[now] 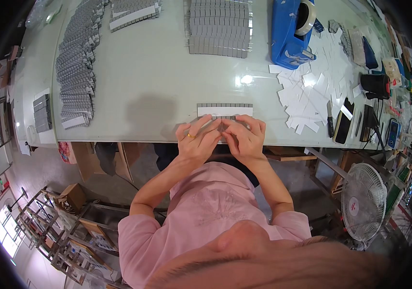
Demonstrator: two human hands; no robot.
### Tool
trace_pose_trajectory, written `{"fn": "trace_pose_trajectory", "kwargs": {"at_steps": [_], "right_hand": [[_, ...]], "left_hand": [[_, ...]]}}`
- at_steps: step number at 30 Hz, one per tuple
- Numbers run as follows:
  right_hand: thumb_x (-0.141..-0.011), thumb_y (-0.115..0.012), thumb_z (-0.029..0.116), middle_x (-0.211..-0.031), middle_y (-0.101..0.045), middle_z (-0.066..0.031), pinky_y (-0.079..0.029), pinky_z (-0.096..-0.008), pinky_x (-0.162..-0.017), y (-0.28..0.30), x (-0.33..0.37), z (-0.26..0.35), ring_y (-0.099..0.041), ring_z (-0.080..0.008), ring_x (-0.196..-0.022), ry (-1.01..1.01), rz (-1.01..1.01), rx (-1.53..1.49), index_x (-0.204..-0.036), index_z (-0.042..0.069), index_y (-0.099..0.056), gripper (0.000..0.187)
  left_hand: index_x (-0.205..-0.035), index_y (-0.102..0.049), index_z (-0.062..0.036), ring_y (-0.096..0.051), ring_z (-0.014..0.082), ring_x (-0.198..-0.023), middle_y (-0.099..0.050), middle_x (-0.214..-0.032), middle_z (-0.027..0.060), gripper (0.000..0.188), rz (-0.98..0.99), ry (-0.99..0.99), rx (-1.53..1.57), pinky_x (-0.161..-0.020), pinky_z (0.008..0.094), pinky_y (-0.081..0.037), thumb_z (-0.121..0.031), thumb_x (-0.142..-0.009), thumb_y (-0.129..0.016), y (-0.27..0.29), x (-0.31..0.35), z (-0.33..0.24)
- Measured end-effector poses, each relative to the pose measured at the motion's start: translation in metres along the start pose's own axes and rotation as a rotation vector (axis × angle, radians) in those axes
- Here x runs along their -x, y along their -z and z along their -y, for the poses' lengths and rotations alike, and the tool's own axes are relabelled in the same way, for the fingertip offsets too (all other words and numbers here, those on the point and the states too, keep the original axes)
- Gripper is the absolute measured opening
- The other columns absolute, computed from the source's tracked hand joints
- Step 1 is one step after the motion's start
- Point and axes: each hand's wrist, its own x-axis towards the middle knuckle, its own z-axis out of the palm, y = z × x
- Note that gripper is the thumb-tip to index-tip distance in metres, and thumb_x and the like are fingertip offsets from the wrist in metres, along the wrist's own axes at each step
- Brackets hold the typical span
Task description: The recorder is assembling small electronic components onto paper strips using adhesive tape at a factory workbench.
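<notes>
Near the table's front edge lies a row of small grey blocks (pixel 225 105) with a white paper strip (pixel 225 111) along it. My left hand (pixel 199 138), with a ring on one finger, is closed, its fingers bent over the near side of the row at the left. Opposite it, my right hand (pixel 246 138) is closed too, curled over the right part, fingertips at the strip's lower edge. Both hands' fingers almost meet in the middle and hide part of the row. What the thumbs touch beneath cannot be made out.
Stacked grey block rows (pixel 76 62) run down the left, with a smaller stack (pixel 43 113) beside them. More rows (pixel 220 29) lie at the back. A blue tape dispenser (pixel 288 43) stands near scattered white paper strips (pixel 304 96). A phone (pixel 343 126) and fan (pixel 364 202) are right.
</notes>
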Motion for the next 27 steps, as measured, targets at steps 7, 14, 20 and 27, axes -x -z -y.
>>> {"fn": "trace_pose_trajectory", "kwargs": {"at_steps": [7,14,20,27], "right_hand": [[-0.077,-0.071,0.002,-0.107,-0.066,-0.0065,-0.039,-0.0419,-0.092,0.025,-0.007,-0.014,-0.054,-0.0315,-0.104,-0.250,-0.022,-0.125,-0.089,0.008,-0.060,0.018],[-0.076,-0.078,0.009,-0.110,-0.059,-0.0067,-0.038,-0.0427,-0.093,0.021,-0.014,-0.018,-0.047,-0.0322,-0.108,-0.405,-0.083,-0.054,-0.079,0.008,-0.065,0.014],[-0.077,-0.079,0.011,-0.114,-0.058,-0.0069,-0.035,-0.0429,-0.099,0.020,-0.009,-0.020,-0.043,-0.0320,-0.115,-0.422,-0.075,-0.049,-0.079,0.008,-0.067,0.013],[-0.075,-0.081,0.010,-0.114,-0.057,-0.0067,-0.036,-0.0422,-0.097,0.018,-0.008,-0.020,-0.043,-0.0319,-0.114,-0.433,-0.093,-0.048,-0.078,0.008,-0.067,0.015]], "left_hand": [[-0.077,-0.066,-0.0164,-0.054,0.0260,-0.117,-0.067,-0.110,-0.0013,0.019,-0.017,0.387,0.193,-0.099,0.0417,-0.029,-0.015,-0.073,-0.084,0.027,-0.012,0.019],[-0.074,-0.068,-0.0164,-0.046,0.0251,-0.118,-0.058,-0.111,-0.0008,0.017,0.017,0.491,0.175,-0.096,0.0437,-0.028,-0.020,-0.073,-0.085,0.017,-0.028,0.020],[-0.074,-0.068,-0.0167,-0.045,0.0250,-0.119,-0.058,-0.113,-0.0010,0.017,0.038,0.486,0.138,-0.097,0.0446,-0.027,-0.022,-0.073,-0.084,0.015,-0.029,0.020],[-0.074,-0.068,-0.0172,-0.045,0.0254,-0.119,-0.057,-0.115,-0.0004,0.017,0.061,0.493,0.131,-0.098,0.0456,-0.026,-0.022,-0.074,-0.084,0.014,-0.029,0.019]]}}
